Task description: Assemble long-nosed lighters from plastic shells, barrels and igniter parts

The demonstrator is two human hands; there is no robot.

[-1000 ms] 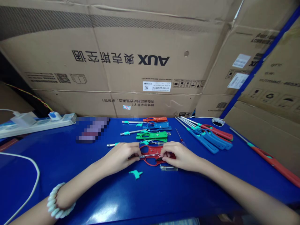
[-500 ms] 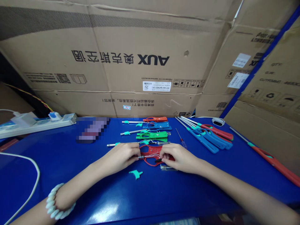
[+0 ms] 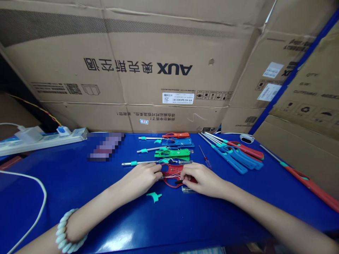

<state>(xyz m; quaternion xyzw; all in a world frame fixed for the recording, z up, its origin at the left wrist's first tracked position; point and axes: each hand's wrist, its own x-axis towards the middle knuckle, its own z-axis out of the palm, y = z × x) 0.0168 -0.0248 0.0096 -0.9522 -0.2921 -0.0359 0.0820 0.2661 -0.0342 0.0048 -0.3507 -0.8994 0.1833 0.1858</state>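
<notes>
My left hand (image 3: 144,178) is closed in a pinch at the left end of an opened red lighter shell (image 3: 169,169); a small grey metal tube end just shows at its fingertips. From there thin white wires (image 3: 173,176) run across the shell to my right hand (image 3: 202,179). Its fingers are pinched on a small black part (image 3: 179,182) over the shell's right half. Below my left fingers lies a loose teal trigger (image 3: 154,197). A clear fuel tank (image 3: 186,189) sits partly under my right hand.
Beyond the hands lie opened green (image 3: 173,154), blue (image 3: 180,141) and red lighter shells (image 3: 176,135) with metal tubes. A screwdriver (image 3: 206,157) and several assembled lighters (image 3: 238,155) are to the right. A power strip (image 3: 76,135) stands left; cardboard (image 3: 137,42) walls the back.
My left hand has shifted slightly right, covering more of the metal tube end. My right hand keeps its pinch on the black part. The view has shifted a little.
</notes>
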